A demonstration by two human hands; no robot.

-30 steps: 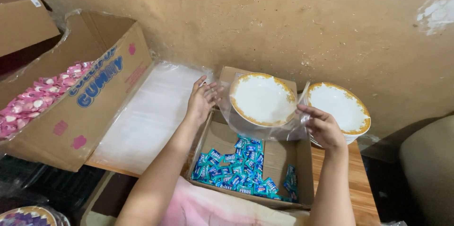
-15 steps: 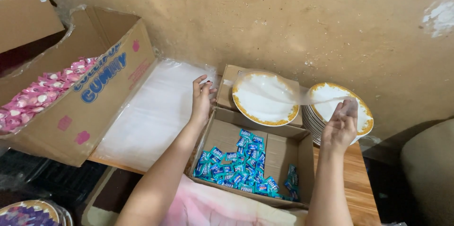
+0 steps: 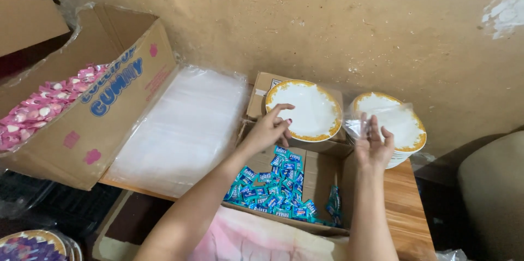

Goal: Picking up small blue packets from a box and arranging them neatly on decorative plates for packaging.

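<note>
A white plate with an orange-yellow rim lies on a small cardboard box by the wall. My left hand is at the plate's lower left rim, fingers apart, with nothing in it. My right hand is raised in front of a stack of matching plates and pinches a clear plastic bag that hangs over the stack's left side. Below both hands stands an open cardboard box holding several blue wrapped candies.
A large cardboard box with pink wrapped candies stands tilted at the left. A pile of clear plastic bags lies between it and the plates. The wooden table ends at the right. Pink cloth is at the bottom.
The plastic has come off the left plate, which now lies bare on the small box. My right hand has lifted the clear bag in front of the plate stack.
</note>
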